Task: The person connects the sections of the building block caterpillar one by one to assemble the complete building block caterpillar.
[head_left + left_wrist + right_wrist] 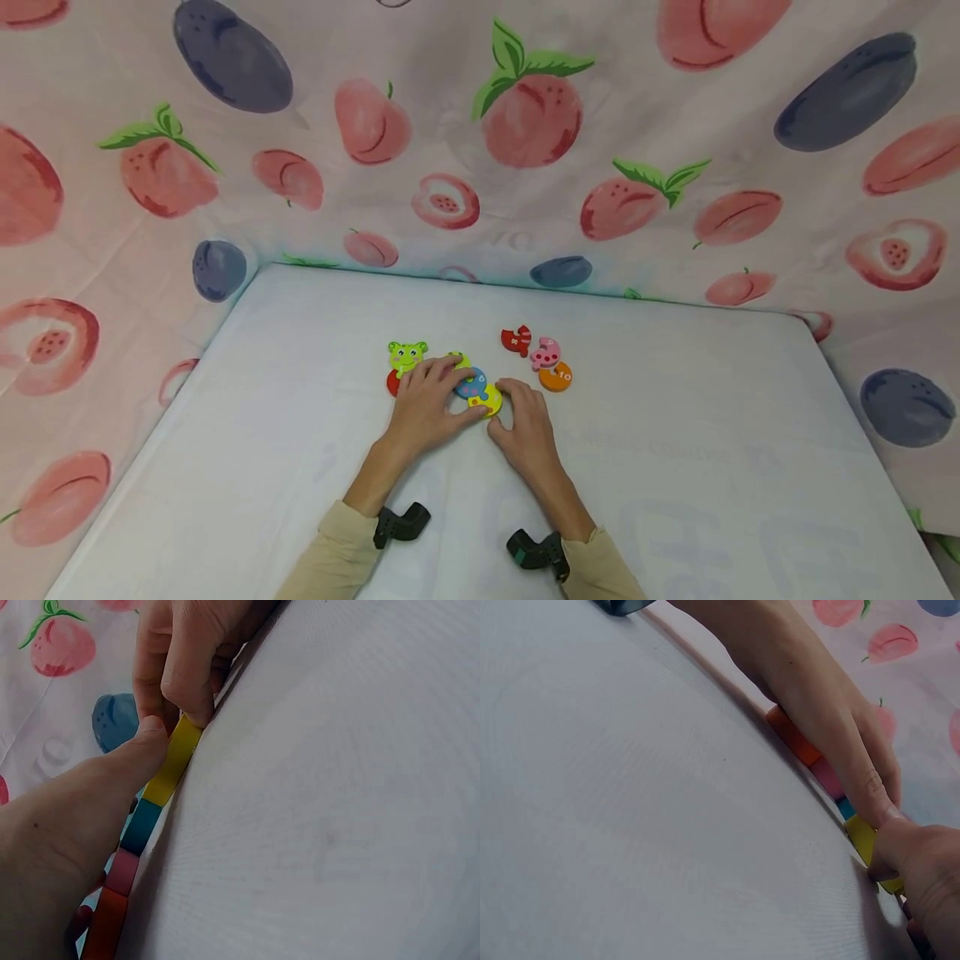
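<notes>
A row of flat, round caterpillar puzzle pieces lies on the white table. It starts with a green smiling head piece (pixel 406 355) and a red piece (pixel 393 383), partly under my left hand (pixel 429 407). That hand lies across the row with fingers extended, fingertips at the light green piece (pixel 461 361) and the blue piece (pixel 471 384). Its thumb rests against the near edge of the yellow piece (pixel 492 399) at the row's right end. My right hand (pixel 527 427) pinches this yellow piece between thumb and index finger. A pink piece (pixel 121 871) shows edge-on in the left wrist view.
Right of the hands lie a red piece (pixel 514 341), a pink spotted piece (pixel 545 354) and an orange piece (pixel 556 377) marked 10. Fruit-print cloth (pixel 442 125) hangs along the table's back and sides. Black wrist cameras (pixel 402 523) sit at both cuffs.
</notes>
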A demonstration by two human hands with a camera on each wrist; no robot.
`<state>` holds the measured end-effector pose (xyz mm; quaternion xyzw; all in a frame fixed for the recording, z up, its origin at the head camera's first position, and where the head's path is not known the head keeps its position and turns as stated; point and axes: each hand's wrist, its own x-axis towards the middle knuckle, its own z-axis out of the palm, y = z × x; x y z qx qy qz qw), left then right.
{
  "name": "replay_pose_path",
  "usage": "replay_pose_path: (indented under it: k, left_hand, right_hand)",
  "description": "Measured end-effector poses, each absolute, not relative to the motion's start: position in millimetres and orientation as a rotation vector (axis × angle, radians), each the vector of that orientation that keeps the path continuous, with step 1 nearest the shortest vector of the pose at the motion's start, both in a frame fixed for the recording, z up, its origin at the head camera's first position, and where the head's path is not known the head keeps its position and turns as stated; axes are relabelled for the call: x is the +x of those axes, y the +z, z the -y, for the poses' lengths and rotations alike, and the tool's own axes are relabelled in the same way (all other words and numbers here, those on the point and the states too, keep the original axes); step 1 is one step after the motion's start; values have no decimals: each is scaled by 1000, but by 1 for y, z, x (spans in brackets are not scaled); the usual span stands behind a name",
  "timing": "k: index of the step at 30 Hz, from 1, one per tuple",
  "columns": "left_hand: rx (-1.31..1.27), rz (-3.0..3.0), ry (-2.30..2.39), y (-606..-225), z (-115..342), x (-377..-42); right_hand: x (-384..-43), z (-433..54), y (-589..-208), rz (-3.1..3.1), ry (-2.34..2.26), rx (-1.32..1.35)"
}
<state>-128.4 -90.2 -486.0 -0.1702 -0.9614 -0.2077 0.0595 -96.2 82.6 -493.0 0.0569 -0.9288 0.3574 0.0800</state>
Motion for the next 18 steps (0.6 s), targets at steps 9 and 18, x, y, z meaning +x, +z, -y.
replay_pose_path:
  k: [9, 18]
  left_hand:
    - [-513, 2888, -649, -485, 89, -130]
    - [-534, 2867, -646, -487, 90, -129]
  right_hand:
    - [-98, -85, -491, 2781, 1062, 168]
    - [-96, -82, -492, 2814, 1076, 123]
